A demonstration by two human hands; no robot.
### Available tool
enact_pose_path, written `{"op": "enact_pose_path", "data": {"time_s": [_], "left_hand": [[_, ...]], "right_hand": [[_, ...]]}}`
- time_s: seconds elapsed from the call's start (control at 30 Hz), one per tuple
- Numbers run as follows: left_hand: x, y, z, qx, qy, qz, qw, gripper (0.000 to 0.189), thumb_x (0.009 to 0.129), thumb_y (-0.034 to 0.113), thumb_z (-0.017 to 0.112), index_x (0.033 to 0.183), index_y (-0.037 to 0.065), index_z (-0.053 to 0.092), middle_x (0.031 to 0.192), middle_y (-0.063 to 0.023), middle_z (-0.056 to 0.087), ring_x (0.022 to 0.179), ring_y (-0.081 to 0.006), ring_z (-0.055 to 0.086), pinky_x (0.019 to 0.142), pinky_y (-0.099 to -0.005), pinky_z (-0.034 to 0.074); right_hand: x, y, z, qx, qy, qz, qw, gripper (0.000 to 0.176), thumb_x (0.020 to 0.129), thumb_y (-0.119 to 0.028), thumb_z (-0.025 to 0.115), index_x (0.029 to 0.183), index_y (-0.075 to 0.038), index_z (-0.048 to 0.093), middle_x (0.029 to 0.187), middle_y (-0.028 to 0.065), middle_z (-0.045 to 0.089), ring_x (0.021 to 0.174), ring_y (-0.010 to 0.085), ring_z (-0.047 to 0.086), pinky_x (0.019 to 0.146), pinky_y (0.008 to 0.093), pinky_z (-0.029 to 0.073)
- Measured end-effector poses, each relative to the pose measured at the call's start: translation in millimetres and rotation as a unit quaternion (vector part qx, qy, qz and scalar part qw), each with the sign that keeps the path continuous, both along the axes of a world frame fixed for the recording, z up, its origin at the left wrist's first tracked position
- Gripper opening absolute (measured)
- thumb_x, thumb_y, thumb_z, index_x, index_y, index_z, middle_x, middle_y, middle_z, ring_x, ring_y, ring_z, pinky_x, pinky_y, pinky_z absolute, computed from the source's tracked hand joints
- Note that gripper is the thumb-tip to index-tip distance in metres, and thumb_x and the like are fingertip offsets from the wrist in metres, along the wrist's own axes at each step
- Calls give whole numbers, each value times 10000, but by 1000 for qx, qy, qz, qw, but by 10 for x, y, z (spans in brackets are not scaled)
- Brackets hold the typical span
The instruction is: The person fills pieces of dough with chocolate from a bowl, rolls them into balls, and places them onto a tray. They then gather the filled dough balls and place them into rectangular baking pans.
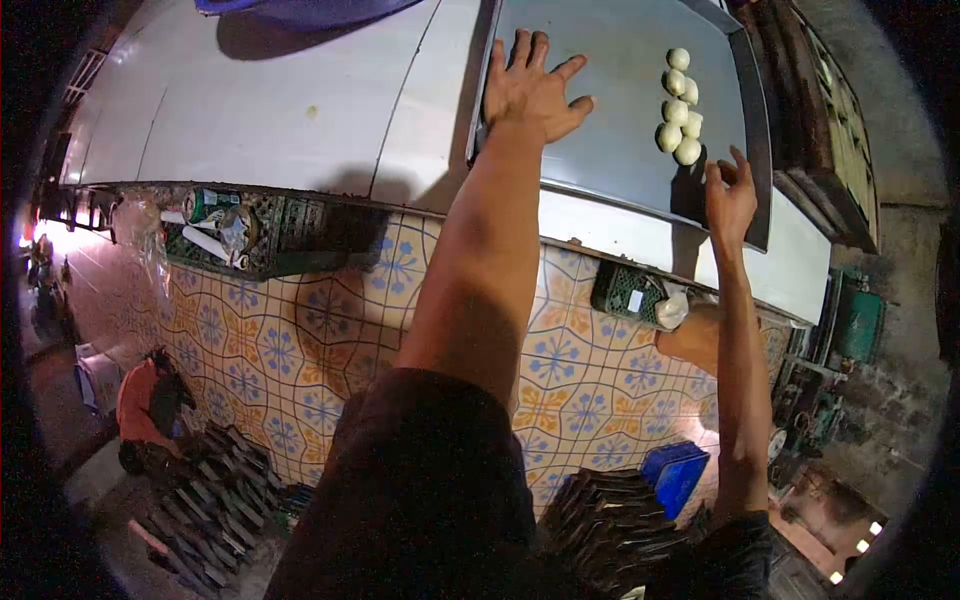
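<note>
My left hand (535, 95) is spread wide over the left part of a grey metal tray (610, 130), its fingers apart and nothing in them. Several pale, round dough balls (676, 112) sit bunched in a short double row on the tray's right side. Just below and to the right of them is my right hand (732, 200), near the tray's right front corner. Its fingers are loosely bent and apart, with no object visible between them.
The tray rests on a white tabletop (300, 110), with a blue basin (310, 12) at its far edge. Wooden trays (810, 130) stand to the right. Below are crates (625, 290), stacked dark trays (610, 520) and a blue bin (674, 475). Another person (150, 405) is at lower left.
</note>
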State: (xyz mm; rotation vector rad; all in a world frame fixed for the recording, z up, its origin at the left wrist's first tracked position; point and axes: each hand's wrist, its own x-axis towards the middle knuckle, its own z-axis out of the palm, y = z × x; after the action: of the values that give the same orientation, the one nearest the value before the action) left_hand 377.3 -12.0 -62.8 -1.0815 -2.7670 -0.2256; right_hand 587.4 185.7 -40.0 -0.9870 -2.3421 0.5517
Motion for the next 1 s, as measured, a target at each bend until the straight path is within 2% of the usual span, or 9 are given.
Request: {"op": "enact_pose_path", "data": {"time_s": [0.07,0.1,0.23,0.53,0.6,0.67,0.73,0.8,1.0], "left_hand": [[29,3,17,-19,8,2,1000,617,916,655,333,1474,401,266,1558,-91,199,1448,-273,127,1163,-535,79],[28,18,31,-16,9,-2,1000,617,916,655,333,1474,401,266,1558,-91,199,1448,-273,127,1163,-535,79],[7,-4,23,14,-2,-12,1000,582,923,596,391,1450,352,346,1534,-95,252,1440,-267,159,1159,-533,92],[-7,16,4,30,6,-1,1000,581,924,580,405,1453,350,340,1518,-101,280,1430,-261,181,1151,-529,121],[26,3,75,7,0,1,1000,587,922,573,414,1457,345,333,1517,-102,280,1427,-260,185,1151,-525,122],[21,-20,189,-4,-29,-13,999,594,915,563,433,1456,336,339,1515,-100,287,1424,-261,190,1149,-526,126],[22,-7,217,-2,-33,-10,999,608,903,560,455,1454,324,350,1514,-100,288,1424,-258,189,1148,-526,126],[2,10,206,7,-31,-13,999,620,892,562,472,1450,316,361,1509,-103,296,1423,-259,192,1147,-527,127],[5,38,272,-8,-50,-11,999,630,892,553,469,1457,296,359,1520,-111,277,1443,-281,151,1156,-551,103]], "right_hand": [[22,-57,70,-69,-41,-9,997,598,835,-334,635,1319,-8,506,1067,216,672,978,322,661,872,391,492],[5,17,-3,-2,-65,-21,998,550,809,-260,632,1289,-9,537,1002,182,696,921,301,676,845,374,501],[-5,-69,82,-11,-40,-26,999,464,794,-177,613,1222,2,588,945,181,704,859,294,684,818,368,511],[-37,-121,121,-45,-48,-43,997,424,802,-165,614,1184,21,613,882,162,702,818,262,679,789,367,511],[0,-55,25,-35,20,-46,998,412,800,-163,617,1169,21,621,884,181,693,802,266,674,786,369,511],[-48,-182,186,-63,-8,-85,994,455,791,-176,629,1203,14,598,969,213,670,861,285,660,807,374,504],[-3,-72,76,-31,-73,-25,997,536,793,-219,633,1282,-15,550,991,199,681,889,293,660,844,364,493],[-34,-43,80,-15,-93,22,995,636,790,-255,648,1360,-35,472,1256,266,559,1178,365,542,981,392,428],[-91,-169,216,-33,-14,31,999,674,820,-276,642,1405,-31,412,1226,271,559,1156,351,547,984,419,420]]}}
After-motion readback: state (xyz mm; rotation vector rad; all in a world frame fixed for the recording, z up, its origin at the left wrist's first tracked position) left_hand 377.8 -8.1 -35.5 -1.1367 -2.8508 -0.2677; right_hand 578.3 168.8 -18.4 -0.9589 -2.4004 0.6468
